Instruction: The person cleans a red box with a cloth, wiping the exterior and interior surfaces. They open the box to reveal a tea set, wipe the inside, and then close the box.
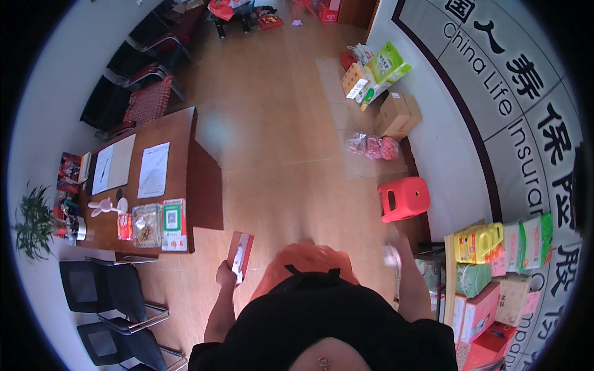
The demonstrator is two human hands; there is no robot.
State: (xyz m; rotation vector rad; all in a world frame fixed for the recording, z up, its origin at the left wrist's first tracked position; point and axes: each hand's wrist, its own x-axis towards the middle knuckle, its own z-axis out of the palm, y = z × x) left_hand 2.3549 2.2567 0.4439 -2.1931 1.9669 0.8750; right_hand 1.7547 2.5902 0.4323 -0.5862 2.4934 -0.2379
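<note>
At the lower left, my left hand (226, 274) grips the lower end of a flat red-and-white box or booklet (240, 257), held over the floor beside the wooden desk. My right hand (398, 242) hangs at my other side, blurred, below the red plastic stool (405, 199) in the picture. In its palm shows a small whitish thing (391, 256), too blurred to name. Between the hands hangs an orange skirt or cloth (306, 262) below my black top (320, 315).
The wooden desk (181, 185) at left bears papers, a clear plastic box (147, 225) and a code card (173, 222). Black chairs (130, 292) line the left wall. Plastic bags (373, 146) and cardboard boxes (397, 116) lie along the right wall. A loaded shelf (449, 278) stands at lower right.
</note>
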